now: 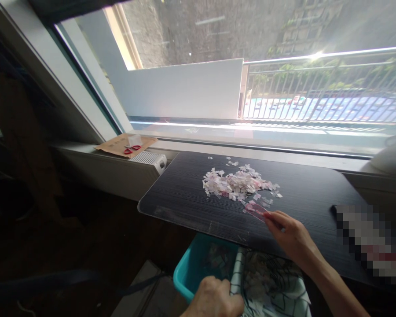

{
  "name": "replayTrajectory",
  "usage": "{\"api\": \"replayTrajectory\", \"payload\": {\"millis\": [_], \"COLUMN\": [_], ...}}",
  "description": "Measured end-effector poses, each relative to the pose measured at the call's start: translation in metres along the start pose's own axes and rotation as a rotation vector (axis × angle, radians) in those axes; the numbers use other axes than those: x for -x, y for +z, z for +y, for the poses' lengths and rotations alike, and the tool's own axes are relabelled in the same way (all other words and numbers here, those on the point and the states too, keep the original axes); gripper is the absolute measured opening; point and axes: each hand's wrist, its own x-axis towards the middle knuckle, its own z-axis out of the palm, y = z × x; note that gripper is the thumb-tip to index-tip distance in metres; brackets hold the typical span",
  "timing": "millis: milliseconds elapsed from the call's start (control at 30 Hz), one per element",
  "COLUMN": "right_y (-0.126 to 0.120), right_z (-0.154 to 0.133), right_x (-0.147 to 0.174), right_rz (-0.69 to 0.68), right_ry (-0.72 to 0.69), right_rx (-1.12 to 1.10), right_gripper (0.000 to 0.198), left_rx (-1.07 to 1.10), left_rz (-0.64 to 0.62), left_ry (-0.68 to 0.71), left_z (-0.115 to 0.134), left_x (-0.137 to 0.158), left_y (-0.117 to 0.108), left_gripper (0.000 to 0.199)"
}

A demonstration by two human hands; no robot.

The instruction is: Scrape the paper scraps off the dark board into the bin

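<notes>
Right of centre, low in the frame, the right hand (288,232) pinches a translucent pink strip (257,211) between thumb and fingers; its long axis slants, free end pointing upper left at flat, pale scraps (239,184). At bottom centre, the left hand (214,298) curls against a checked bag (238,269), its grip unclear.

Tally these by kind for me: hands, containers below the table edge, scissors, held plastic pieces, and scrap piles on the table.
Hands: 2 (left hand, right hand)
Containers: 2 (teal bin, checked container)
Scissors: 1
Pink plastic piece: 1
Scrap pile: 1, its scraps too many to count
Total: 7
</notes>
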Motion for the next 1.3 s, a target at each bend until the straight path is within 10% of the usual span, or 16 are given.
{"api": "replayTrajectory", "payload": {"millis": [467, 1100, 1300], "right_y": [0.001, 0.006, 0.000], "right_z": [-0.007, -0.052, -0.031], "right_x": [0.002, 0.020, 0.016], "right_rz": [-0.029, -0.398, -0.264], "right_ry": [0.014, -0.100, -0.031], "right_rx": [0.013, -0.206, -0.167], "right_gripper": [0.028, 0.028, 0.026], "left_rx": [-0.025, -0.014, -0.005], "left_rz": [-0.171, -0.243, -0.255], "left_ry": [0.002, 0.016, 0.009], "left_z": [0.001, 0.004, 0.003], "left_x": [-0.005, -0.008, -0.009], "left_y": [-0.016, -0.027, -0.032], "left_gripper": [0.013, 0.012, 0.012]}}
